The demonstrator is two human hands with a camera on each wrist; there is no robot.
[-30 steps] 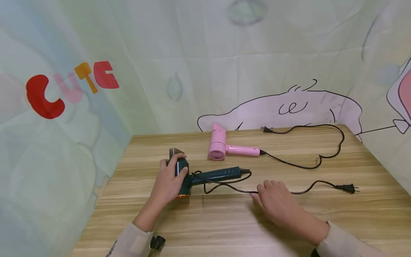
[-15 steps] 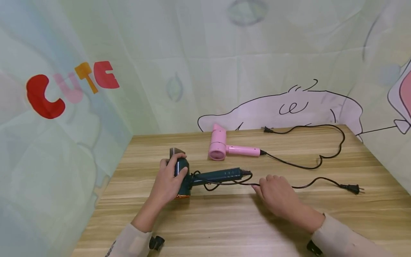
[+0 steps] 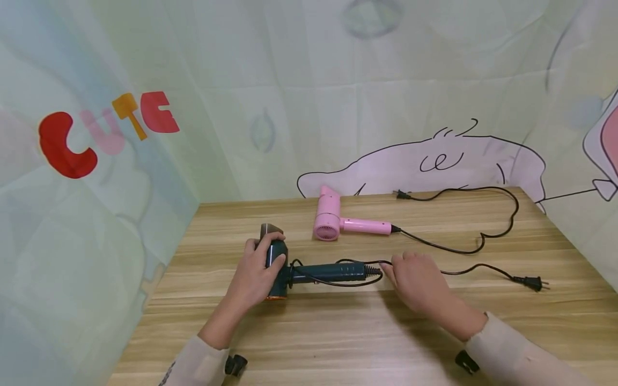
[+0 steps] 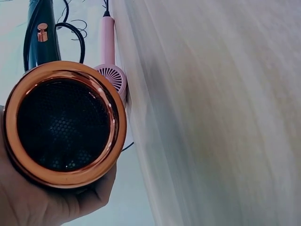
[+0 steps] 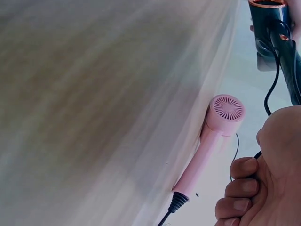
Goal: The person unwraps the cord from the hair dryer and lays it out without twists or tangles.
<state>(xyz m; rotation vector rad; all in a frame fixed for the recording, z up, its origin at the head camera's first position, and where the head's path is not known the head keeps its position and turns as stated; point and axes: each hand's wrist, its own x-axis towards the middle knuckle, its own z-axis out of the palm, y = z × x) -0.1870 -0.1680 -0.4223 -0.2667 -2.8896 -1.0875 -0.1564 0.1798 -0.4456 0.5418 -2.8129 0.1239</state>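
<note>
A dark green hair dryer (image 3: pixel 333 272) points its handle to the right in the head view. Round its body my left hand (image 3: pixel 256 268) grips, fingers over the top and thumb on the near side. The copper-ringed rear grille (image 4: pixel 63 125) faces the left wrist camera. A black cord (image 3: pixel 347 284) loops about the handle and leads off to my right hand (image 3: pixel 419 281), whose curled fingers (image 5: pixel 242 188) hold it just past the handle's end. Beyond that hand the cord runs on to a two-pin plug (image 3: pixel 531 283) at the right.
Behind the green dryer lies a pink hair dryer (image 3: pixel 328 214), its cord (image 3: pixel 512 214) curving right and back to a plug (image 3: pixel 402 194) near the table's rear edge. A printed cloth (image 3: pixel 241 134) hangs behind and left of the wooden table (image 3: pixel 314 338).
My right hand has moved slightly away from the body with the cord, which now passes behind the handle's end. The green dryer has shifted a little right, its handle swinging nearer to me.
</note>
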